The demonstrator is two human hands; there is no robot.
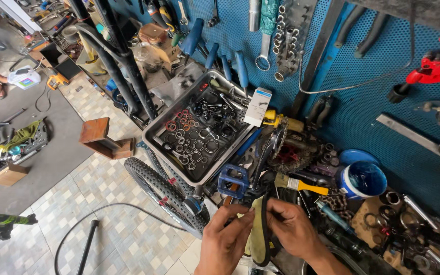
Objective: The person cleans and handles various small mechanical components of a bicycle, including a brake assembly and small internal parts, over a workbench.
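Both hands pinch a yellow-sided bicycle saddle (259,229) held edge-up, directly below the blue flat pedal (231,180). Left hand (225,242) grips its near edge; right hand (294,229) pinches the far edge. Advisable: keep both thumbs opposed and support the saddle above the cluttered workbench (383,214).

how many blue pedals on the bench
1: a blue pedal lies just above the left hand and right hand, beside the metal tray. More may be hidden in the clutter.
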